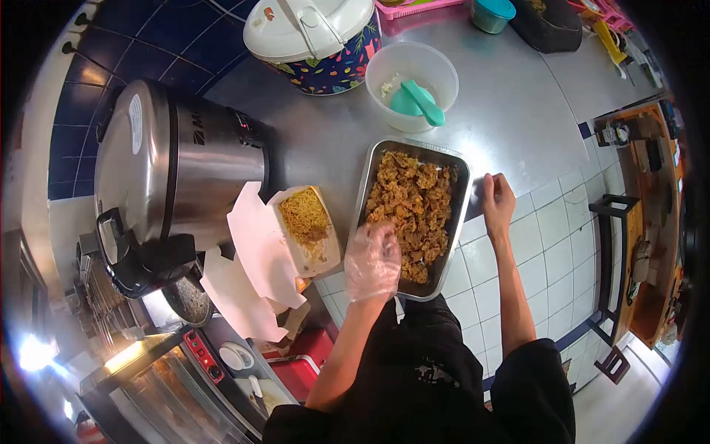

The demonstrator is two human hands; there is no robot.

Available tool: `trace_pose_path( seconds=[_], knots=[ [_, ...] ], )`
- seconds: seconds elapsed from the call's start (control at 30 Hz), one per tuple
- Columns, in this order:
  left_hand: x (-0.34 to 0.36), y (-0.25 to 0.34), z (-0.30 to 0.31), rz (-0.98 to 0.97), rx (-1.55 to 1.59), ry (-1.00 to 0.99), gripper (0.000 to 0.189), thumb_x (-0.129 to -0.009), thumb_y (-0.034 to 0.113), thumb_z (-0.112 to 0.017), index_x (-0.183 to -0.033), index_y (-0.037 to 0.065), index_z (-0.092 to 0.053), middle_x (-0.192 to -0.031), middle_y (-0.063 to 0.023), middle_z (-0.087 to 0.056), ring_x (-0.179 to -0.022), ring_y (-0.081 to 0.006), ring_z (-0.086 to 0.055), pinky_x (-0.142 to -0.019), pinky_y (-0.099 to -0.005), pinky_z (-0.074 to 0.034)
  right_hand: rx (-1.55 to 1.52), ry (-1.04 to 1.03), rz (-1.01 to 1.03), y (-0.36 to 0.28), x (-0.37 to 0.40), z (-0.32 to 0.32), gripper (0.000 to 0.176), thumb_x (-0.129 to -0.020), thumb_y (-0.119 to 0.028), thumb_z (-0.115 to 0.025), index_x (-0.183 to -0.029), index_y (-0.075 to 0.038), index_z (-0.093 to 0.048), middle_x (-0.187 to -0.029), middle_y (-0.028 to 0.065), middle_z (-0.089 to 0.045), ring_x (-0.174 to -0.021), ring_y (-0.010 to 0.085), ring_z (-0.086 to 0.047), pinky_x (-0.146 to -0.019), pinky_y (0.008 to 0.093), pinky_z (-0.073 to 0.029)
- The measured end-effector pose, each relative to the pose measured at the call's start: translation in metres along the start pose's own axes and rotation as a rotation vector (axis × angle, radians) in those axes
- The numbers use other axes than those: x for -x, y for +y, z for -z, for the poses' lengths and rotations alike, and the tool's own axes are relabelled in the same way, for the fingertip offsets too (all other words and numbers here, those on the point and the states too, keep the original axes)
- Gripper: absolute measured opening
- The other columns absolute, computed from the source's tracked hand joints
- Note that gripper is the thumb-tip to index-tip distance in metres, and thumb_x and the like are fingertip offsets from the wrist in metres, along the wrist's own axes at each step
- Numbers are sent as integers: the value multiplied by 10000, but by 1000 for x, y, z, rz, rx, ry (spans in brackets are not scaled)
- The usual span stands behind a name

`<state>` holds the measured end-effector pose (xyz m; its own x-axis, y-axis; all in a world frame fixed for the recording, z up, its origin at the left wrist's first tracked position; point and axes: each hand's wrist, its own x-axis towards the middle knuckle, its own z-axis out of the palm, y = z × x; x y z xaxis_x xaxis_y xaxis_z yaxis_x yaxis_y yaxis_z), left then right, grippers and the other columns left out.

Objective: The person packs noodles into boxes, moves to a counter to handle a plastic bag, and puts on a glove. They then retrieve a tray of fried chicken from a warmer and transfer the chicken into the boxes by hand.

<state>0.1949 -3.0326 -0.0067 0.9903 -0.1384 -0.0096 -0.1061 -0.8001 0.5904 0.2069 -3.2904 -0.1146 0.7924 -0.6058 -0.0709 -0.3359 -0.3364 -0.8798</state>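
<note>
A metal tray (455, 244) full of crispy fried chicken pieces (414, 200) is in front of me, at the front edge of the steel counter. My left hand (373, 259), in a clear plastic glove, reaches over the tray's left side with its fingers curled in at the chicken. What lies between those fingertips is hidden. Bare and loosely curled, my right hand (500, 200) is beside the tray's right rim, with nothing visible in it. Left of the tray, an open paper box (329, 255) holds yellow noodles (303, 214) with a browner patch at their lower end.
Another open paper box (240, 296) overlaps the first. A large steel cooker (214, 163) stands at the left. Behind the tray are a clear tub (377, 66) with a teal scoop (421, 103) and a floral container (340, 66). A heated glass case (177, 392) is lower left.
</note>
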Motion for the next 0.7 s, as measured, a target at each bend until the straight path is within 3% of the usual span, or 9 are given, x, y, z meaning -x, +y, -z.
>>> trace_pose_path(
  seconds=[0.1,0.17,0.23,0.3,0.43,0.5,0.57,0.7],
  knots=[
    [-31,-3,-7,-91,-128,-5,193,-812,118,-663,-1004,102,-675,-950,-125,-662,-925,-324,-614,-830,-460,-501,147,-14,-19,-6,-15,-21,445,-999,-350,-552,-754,20,-517,-578,62,-414,-581,121,-373,-545,330,-343],
    [-36,-21,-26,-174,-329,27,204,-816,160,-656,-994,62,-676,-958,-129,-676,-964,-336,-603,-874,-462,-479,9,15,-118,-13,-6,-30,468,-1007,-376,-522,-767,25,-539,-556,99,-439,-560,144,-391,-539,360,-347],
    [-45,-15,-27,-136,-399,-49,263,-792,166,-678,-1018,32,-667,-985,-149,-684,-963,-342,-607,-885,-462,-472,74,53,-132,-39,12,-33,434,-1007,-383,-523,-833,13,-558,-543,107,-446,-536,168,-401,-523,377,-343],
    [-49,-13,-34,3,-529,-196,293,-819,179,-650,-1089,66,-663,-1053,-117,-667,-1039,-318,-598,-944,-441,-434,163,-18,-215,-50,34,-30,374,-1006,-394,-533,-964,-23,-546,-564,127,-494,-503,237,-454,-501,398,-366],
    [-63,-17,-40,29,-532,-238,332,-793,244,-704,-1100,127,-656,-981,-163,-681,-988,-343,-611,-909,-463,-466,48,3,-237,-38,71,-41,352,-1030,-348,-502,-931,-11,-478,-611,108,-466,-555,195,-404,-528,377,-362],
    [-71,-16,-39,90,-483,-263,304,-817,292,-701,-1098,184,-658,-967,-141,-683,-1005,-349,-613,-928,-468,-458,-57,20,-266,-36,72,-46,344,-1040,-326,-488,-911,-10,-450,-624,93,-441,-579,178,-382,-539,370,-360],
    [-71,-17,-40,103,-481,-259,301,-822,314,-701,-1094,192,-659,-961,-132,-683,-1009,-348,-614,-933,-470,-455,-118,-8,-257,-32,69,-47,312,-1066,-276,-459,-877,-44,-371,-725,-12,-293,-683,90,-278,-566,287,-291],
    [-73,-15,-38,82,-428,-261,306,-835,372,-695,-1081,194,-657,-955,-112,-685,-1005,-337,-619,-937,-469,-451,-169,-49,-250,-33,57,-50,315,-1064,-277,-468,-864,-49,-380,-728,-24,-300,-687,82,-282,-573,273,-288]
  ],
)
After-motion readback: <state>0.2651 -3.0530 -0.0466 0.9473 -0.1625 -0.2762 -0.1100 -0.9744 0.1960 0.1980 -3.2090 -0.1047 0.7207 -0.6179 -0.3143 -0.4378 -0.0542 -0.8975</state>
